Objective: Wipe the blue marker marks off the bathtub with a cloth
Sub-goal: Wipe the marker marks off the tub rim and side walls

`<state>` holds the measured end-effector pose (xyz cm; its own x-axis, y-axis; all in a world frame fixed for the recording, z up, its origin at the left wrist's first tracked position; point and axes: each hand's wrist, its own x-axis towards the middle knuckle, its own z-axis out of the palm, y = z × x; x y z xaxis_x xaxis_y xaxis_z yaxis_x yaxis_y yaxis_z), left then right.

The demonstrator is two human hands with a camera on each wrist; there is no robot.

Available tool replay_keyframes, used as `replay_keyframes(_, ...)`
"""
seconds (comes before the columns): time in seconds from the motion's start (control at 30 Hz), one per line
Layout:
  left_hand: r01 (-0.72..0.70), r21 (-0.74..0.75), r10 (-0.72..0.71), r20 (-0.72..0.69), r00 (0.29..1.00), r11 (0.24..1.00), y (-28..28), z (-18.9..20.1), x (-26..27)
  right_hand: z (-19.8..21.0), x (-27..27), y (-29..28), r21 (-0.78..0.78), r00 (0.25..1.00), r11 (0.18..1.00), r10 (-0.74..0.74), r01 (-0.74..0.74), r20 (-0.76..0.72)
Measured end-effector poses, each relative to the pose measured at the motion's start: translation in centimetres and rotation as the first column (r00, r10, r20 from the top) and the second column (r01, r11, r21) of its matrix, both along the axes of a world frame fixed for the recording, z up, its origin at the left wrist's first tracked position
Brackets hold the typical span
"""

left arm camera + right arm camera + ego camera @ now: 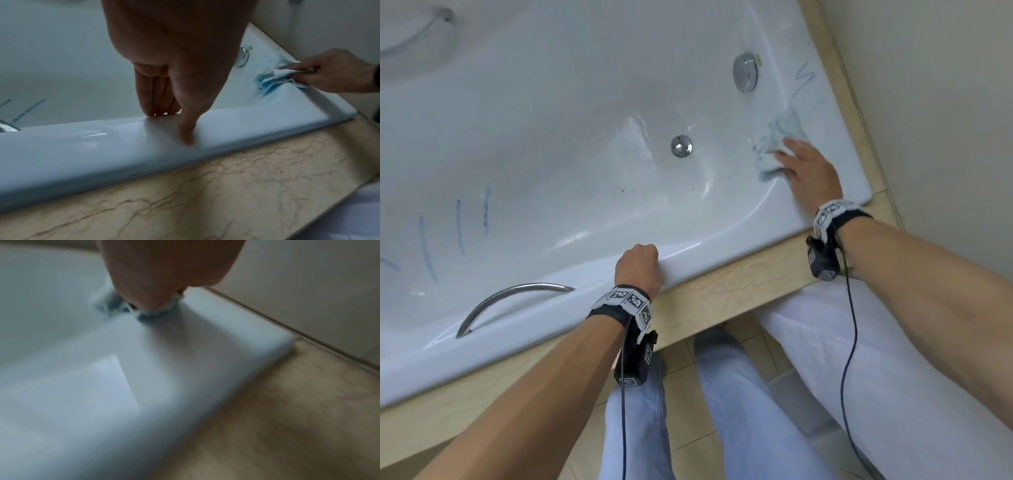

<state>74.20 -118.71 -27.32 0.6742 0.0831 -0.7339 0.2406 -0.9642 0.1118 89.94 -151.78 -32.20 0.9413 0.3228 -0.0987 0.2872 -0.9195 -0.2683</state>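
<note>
Head view: a white tub (551, 113) sits in a beige marbled surround (739, 284). The right hand (810, 171) presses a crumpled, blue-stained cloth (779, 137) onto the tub's rim near the far right corner, fingers bent over the cloth. A blue squiggle (803, 77) and faint smears lie on the rim beyond the cloth. Several blue strokes (458, 226) run down the inner wall at the left, above a curved metal handle (513, 301). A round overflow cap (744, 72) sits on the end wall, and a drain (681, 146) on the tub floor. The left hand (638, 267) is on the near rim, fingers curled over its inner edge. Both wrists carry bands with black-and-white tags and small black cameras with cables. Light jeans and a tiled floor show below.

Left wrist view: the left hand (174, 65) grips the rim (82, 154), its fingers (147, 97) together and hooked inside the tub, its thumb (186, 129) flat on top. At the right, the right hand (337, 71) pinches the cloth (271, 78) between thumb and fingers against the corner rim. Two blue strokes (28, 108) show at the left.

Right wrist view: blurred. The right hand (164, 272) bears down on the cloth (115, 306), which bulges out beneath it on the rim (205, 353); finger positions cannot be made out here.
</note>
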Motion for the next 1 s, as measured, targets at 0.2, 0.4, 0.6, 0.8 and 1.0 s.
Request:
replay_keyframes(0.2, 0.066, -0.184, -0.019, 0.247, 0.969, 0.981, -4.2, 0.2, 2.0, 3.3, 8.2, 1.5, 0.147, 0.969, 0.989, -0.062, 0.027, 0.240)
replay_keyframes(0.4, 0.135, -0.222, -0.104, 0.144, 0.984, 0.966, -8.3, -0.4, 6.9, 4.4, 15.4, 1.1, 0.375, 0.896, 0.898, -0.346, 0.230, 0.279)
replay_keyframes(0.6, 0.000, -0.228, -0.038, -0.163, 0.986, 0.974, -8.4, -2.7, 9.3, 2.3, 21.4, -1.5, 0.278, 0.956, 0.920, -0.292, 0.278, 0.010)
replay_keyframes(0.8, -0.080, -0.241, 0.031, -0.201, 0.979, 0.967, -8.3, -3.1, 9.4, -0.9, 19.0, -2.1, 0.341, 0.971, 0.909, -0.225, 0.239, -0.080)
replay_keyframes(1.0, -0.085, -0.212, 0.042, -0.197, 0.979, 0.974, -8.7, -2.0, 9.4, -0.4, 13.2, -3.7, 0.294, 0.986, 0.942, -0.149, 0.163, -0.069)
